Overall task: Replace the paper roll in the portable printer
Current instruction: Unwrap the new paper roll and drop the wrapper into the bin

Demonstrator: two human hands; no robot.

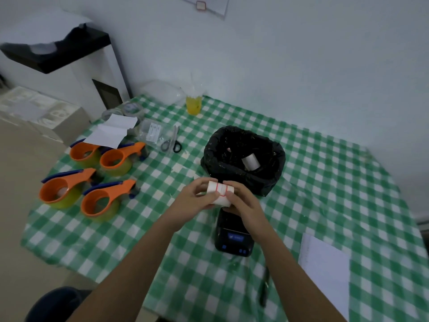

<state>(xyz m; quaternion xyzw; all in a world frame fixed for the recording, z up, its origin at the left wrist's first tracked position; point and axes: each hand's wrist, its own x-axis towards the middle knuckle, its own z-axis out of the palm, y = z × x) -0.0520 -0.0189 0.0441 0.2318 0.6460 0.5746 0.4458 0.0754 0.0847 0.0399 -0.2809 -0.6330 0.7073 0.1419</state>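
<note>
A white paper roll with red label outlines (219, 192) is held between both hands above the table. My left hand (197, 199) grips its left end and my right hand (241, 205) grips its right end. Directly below and toward me lies the black portable printer (233, 238) with a small blue screen, its far part hidden by my right hand. Whether its lid is raised I cannot tell. Beyond the hands stands a bin lined with a black bag (243, 159), and a pale used roll (250, 162) lies inside it.
Several orange tape dispensers (102, 201) sit at the left of the green checked tablecloth (348, 194). Scissors (171, 141), a small plastic packet, a white sheet (109, 133) and a yellow drink cup (193, 104) lie farther back. A white pad (325, 270) and a dark pen (264, 289) lie near right.
</note>
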